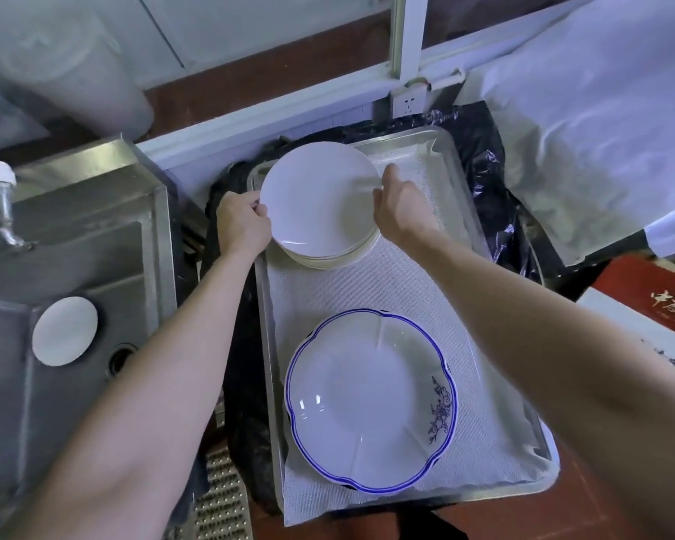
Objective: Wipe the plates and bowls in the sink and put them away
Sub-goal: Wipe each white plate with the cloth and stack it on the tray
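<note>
- Steel sink (75,243) on the left, tap (1,196) at its back corner, just one small white plate (65,331) left lying in the basin next to the drain hole.
- Metal tray (460,212) to the right of the sink, lined with a white cloth (464,364), sitting on black plastic sheeting (488,150).
- Blue-rimmed plates (371,399) stacked at the near end of the tray, scalloped edge, blue flower print on the right side.
- Stack of plain white plates (328,251) at the far end of the tray.
- Top white plate (316,192) gripped on both sides, tilted up off the stack.
- Left hand (242,220) curled round its left rim, thumb on top.
- Right hand (400,204) pinching the right rim, fingers bent over the edge.
- Both forearms stretched forward, bare.
- Red box (655,294) far right with gold Chinese characters, cut off, can't really read them.
- White wall socket (408,103) behind the tray.
</note>
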`<state>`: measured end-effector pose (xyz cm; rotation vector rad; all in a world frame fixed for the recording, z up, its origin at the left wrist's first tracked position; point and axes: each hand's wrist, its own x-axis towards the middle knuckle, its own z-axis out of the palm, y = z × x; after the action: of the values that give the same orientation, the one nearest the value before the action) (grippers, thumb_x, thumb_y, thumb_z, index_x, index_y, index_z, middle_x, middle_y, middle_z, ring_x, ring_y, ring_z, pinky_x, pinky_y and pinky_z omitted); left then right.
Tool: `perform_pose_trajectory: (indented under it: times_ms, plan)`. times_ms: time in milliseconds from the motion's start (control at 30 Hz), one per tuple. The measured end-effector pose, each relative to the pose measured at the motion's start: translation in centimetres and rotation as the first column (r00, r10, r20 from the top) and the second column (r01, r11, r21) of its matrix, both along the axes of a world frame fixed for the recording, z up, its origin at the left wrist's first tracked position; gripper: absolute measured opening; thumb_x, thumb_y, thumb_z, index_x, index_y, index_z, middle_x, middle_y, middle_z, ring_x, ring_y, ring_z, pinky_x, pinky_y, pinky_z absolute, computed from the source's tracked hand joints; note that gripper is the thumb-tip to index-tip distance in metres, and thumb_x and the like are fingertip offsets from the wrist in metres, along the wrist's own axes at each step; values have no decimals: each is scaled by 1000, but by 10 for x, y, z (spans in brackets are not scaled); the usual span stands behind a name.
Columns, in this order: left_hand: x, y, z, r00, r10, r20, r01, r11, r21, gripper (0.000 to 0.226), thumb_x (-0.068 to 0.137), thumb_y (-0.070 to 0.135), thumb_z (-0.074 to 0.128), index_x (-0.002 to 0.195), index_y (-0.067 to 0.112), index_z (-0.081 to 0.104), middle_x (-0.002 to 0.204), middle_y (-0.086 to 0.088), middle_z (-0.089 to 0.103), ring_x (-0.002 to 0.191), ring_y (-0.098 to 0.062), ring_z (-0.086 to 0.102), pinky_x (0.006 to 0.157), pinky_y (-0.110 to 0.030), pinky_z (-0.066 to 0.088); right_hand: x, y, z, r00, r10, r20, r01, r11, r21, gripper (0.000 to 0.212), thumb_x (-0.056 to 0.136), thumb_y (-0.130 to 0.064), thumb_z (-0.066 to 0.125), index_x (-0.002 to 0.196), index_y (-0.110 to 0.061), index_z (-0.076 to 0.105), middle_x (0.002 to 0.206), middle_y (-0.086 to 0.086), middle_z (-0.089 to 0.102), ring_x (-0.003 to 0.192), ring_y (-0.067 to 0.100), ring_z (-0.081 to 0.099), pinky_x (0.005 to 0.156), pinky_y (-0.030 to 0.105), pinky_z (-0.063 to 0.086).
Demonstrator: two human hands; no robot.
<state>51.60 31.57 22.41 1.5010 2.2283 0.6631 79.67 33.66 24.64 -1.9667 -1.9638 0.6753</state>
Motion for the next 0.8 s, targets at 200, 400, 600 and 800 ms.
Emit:
perform_pose_trajectory:
  times_ms: [200, 400, 600, 800]
  plan:
    - [0, -2, 8, 998, -49, 27, 49, 999, 10, 31, 102, 14, 57, 114, 28, 81, 115, -6, 73, 96, -25, 72, 88, -33, 59, 8, -2, 13, 990, 61, 130, -66, 997, 34, 38, 115, -39, 37, 128, -5, 48, 104, 23, 67, 83, 39, 63, 64, 45, 47]
    - [-68, -52, 40, 993, -94, 75, 98, 994, -53, 35, 98, 47, 62, 131, 37, 71, 112, 11, 75, 102, -18, 74, 89, -48, 66, -50, -41, 48, 970, 229, 78, -241, 943, 230, 38, 106, -38, 53, 133, -12, 62, 120, 10, 72, 101, 35, 70, 84, 43, 57]
    - [-189, -191, 55, 980, -114, -163, 68, 963, -262, 30, 106, 29, 64, 132, 20, 75, 123, -5, 78, 108, -29, 74, 92, -41, 60, -214, -108, 29, 718, 696, 18, -694, 718, -57, 37, 103, -39, 56, 130, -16, 67, 116, 9, 75, 109, 34, 69, 91, 42, 58]
    - [-369, -295, 18, 970, -49, -240, -54, 913, -404, 25, 103, 26, 65, 122, 15, 77, 116, -14, 78, 110, -39, 71, 92, -45, 57, -395, -164, -10, 586, 809, 44, -780, 577, -243, 32, 106, -33, 52, 127, -11, 62, 117, 12, 68, 103, 36, 69, 82, 44, 59]
